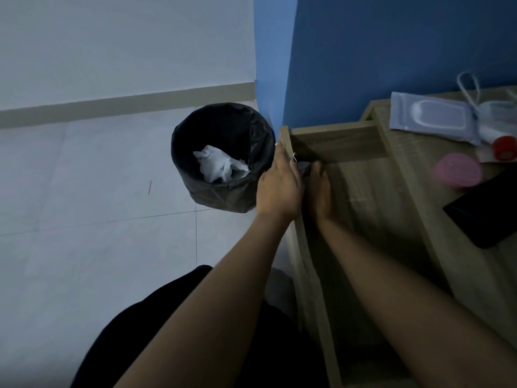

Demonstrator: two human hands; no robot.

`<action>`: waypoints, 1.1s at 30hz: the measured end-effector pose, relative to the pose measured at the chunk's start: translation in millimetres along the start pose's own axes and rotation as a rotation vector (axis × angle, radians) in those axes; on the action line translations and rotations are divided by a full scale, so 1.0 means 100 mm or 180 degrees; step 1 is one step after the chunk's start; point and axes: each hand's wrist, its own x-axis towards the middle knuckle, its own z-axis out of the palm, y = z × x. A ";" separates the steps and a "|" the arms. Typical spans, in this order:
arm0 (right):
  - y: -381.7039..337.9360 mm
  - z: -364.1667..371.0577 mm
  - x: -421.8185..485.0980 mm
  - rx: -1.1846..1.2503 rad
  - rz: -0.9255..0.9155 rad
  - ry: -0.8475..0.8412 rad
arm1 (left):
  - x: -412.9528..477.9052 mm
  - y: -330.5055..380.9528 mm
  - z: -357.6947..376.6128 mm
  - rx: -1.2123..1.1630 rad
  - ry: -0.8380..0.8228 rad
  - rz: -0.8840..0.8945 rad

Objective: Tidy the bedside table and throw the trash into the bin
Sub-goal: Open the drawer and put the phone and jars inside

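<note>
**Hand Position at Open Drawer, Bin Adjacent**

Left hand (279, 189): fingers straight and pressed together, lying along the top edge of the left wall of the drawer (335, 141), at its far corner.

Right hand (321, 191): fingers curled downward inside the drawer, just beside the left hand. A small grey scrap (304, 166) sits at the fingertips, between the two hands. Whether the fingers pinch it cannot be determined.

The drawer stands pulled out from the bedside table (414, 163). The tabletop carries a wipes pack (430, 119), a pink round lid (456, 170) and a black phone (486, 211).

The bin (218, 197), black-lined, stands on the floor (84, 219) just left of the drawer corner, near the left hand. It contains a crumpled white tissue (218, 168).
</note>
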 end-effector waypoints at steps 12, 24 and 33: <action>0.04 -0.64 -0.13 0.0172 -0.0560 0.0445 | 0.01 -0.13 0.03 -0.0123 -0.0021 0.0074; 0.96 -1.87 -0.49 -0.0266 0.0723 0.2263 | 0.02 -0.04 0.00 0.0070 -0.0204 -0.0186; 1.21 -1.99 -0.70 -0.0262 0.1667 0.1472 | 0.01 0.03 -0.03 0.0121 -0.0268 -0.0261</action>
